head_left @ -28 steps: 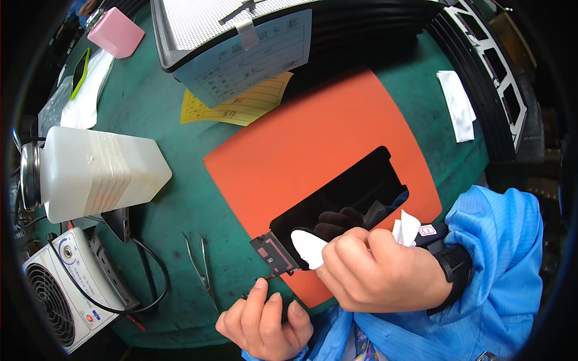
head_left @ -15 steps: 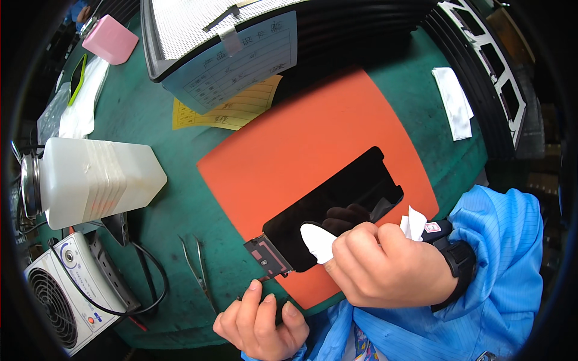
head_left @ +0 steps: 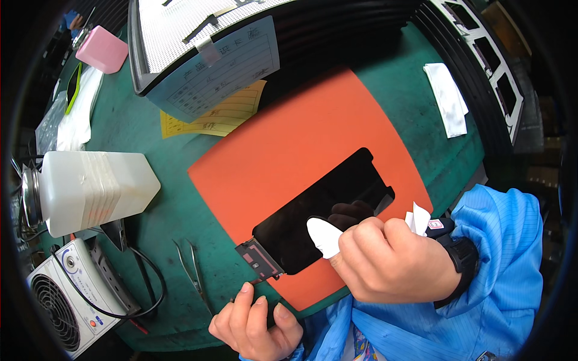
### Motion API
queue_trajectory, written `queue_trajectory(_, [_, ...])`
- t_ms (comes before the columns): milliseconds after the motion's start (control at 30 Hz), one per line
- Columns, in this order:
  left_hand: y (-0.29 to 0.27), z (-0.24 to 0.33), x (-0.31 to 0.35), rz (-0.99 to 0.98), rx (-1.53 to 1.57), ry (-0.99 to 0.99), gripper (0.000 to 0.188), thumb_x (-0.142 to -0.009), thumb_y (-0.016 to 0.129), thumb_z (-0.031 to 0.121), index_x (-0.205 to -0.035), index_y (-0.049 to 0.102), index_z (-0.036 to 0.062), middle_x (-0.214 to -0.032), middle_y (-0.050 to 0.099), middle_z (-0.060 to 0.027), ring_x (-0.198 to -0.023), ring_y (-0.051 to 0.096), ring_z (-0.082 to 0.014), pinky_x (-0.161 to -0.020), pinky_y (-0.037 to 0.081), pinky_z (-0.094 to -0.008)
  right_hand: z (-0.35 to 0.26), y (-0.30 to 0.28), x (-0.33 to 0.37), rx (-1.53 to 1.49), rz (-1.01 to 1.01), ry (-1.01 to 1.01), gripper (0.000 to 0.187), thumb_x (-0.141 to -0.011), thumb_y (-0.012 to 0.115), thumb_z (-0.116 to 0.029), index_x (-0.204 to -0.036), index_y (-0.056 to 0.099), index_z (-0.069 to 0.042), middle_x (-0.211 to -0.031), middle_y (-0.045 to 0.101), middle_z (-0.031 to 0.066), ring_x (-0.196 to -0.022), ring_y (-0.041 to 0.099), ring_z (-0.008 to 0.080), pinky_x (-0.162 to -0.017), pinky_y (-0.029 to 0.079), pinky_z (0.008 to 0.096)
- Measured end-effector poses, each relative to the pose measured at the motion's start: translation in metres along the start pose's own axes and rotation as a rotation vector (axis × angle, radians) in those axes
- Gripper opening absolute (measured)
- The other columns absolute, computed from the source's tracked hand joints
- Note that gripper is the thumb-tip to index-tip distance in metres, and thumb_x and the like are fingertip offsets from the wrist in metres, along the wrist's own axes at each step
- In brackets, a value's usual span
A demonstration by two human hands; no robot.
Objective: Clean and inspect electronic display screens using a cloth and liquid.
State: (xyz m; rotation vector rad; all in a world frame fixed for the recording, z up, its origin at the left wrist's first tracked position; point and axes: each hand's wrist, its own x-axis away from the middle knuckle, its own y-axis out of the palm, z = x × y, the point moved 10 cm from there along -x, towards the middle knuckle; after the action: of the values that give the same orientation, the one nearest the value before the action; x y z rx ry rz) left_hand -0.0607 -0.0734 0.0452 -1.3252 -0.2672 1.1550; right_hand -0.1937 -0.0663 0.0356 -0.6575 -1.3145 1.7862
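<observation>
A black phone screen [head_left: 319,210] lies face up and slanted on an orange mat [head_left: 283,156]. At its lower left end sits a small circuit strip with a thin flex cable [head_left: 257,280]. The fingers of my left hand [head_left: 256,325] are curled, with a fingertip on that cable; what lies under them is partly hidden. My right hand [head_left: 391,259] is closed round a folded white wiping cloth [head_left: 324,237]. Its rounded tip juts out over the screen, and a loose end shows behind the knuckles. The glass reflects my fingers.
Metal tweezers [head_left: 194,274] lie left of the mat. Further left stand a white plastic bottle [head_left: 129,180] and a small fan unit [head_left: 75,295] with a black cable. A bin with a blue card [head_left: 223,69] stands behind. Another folded white cloth [head_left: 445,99] rests at right.
The whole scene has shifted slightly left in view. Against the screen, the cloth in my right hand has moved a little to the right; my left hand stays by the cable.
</observation>
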Motion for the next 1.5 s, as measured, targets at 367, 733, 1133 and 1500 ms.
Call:
queue_trajectory(367, [-0.001, 0.000, 0.001, -0.017, -0.003, 0.003, 0.024, -0.098, 0.068, 0.020, -0.107, 0.069, -0.0018, -0.112, 0.074, -0.0205, -0.093, 0.066, -0.0324, -0.088, 0.048, -0.0401, 0.007, 0.000, 0.011, 0.008, 0.010, 0.027, 0.021, -0.086, 0.068, -0.020, -0.071, 0.061, -0.007, -0.067, 0.046, 0.0013, -0.067, 0.051, 0.0164, -0.051, 0.028, 0.0281])
queue_trajectory(733, [0.000, 0.002, -0.001, -0.004, -0.014, -0.010, 0.022, -0.098, 0.068, 0.018, -0.107, 0.069, -0.0027, -0.111, 0.075, -0.0202, -0.095, 0.067, -0.0322, -0.089, 0.048, -0.0396, 0.017, 0.005, 0.027, 0.006, 0.013, 0.076, 0.022, -0.088, 0.068, -0.022, -0.072, 0.061, -0.008, -0.069, 0.050, 0.0017, -0.069, 0.050, 0.0167, -0.052, 0.029, 0.0281])
queue_trajectory(1133, [0.000, 0.004, -0.001, 0.034, -0.032, -0.002, 0.021, -0.097, 0.068, 0.016, -0.102, 0.070, -0.0041, -0.108, 0.075, -0.0208, -0.093, 0.067, -0.0317, -0.087, 0.051, -0.0389, 0.028, 0.010, 0.042, -0.010, -0.028, 0.126, 0.022, -0.086, 0.070, -0.021, -0.071, 0.060, -0.008, -0.068, 0.048, 0.0015, -0.068, 0.049, 0.0168, -0.053, 0.032, 0.0285])
queue_trajectory(1500, [-0.002, 0.004, -0.001, 0.045, -0.042, -0.001, 0.021, -0.097, 0.069, 0.016, -0.103, 0.070, -0.0039, -0.107, 0.075, -0.0205, -0.094, 0.068, -0.0318, -0.088, 0.051, -0.0392, 0.040, 0.014, 0.055, 0.017, -0.026, 0.164, 0.019, -0.083, 0.071, -0.018, -0.070, 0.061, -0.008, -0.068, 0.049, 0.0019, -0.068, 0.049, 0.0167, -0.053, 0.033, 0.0271])
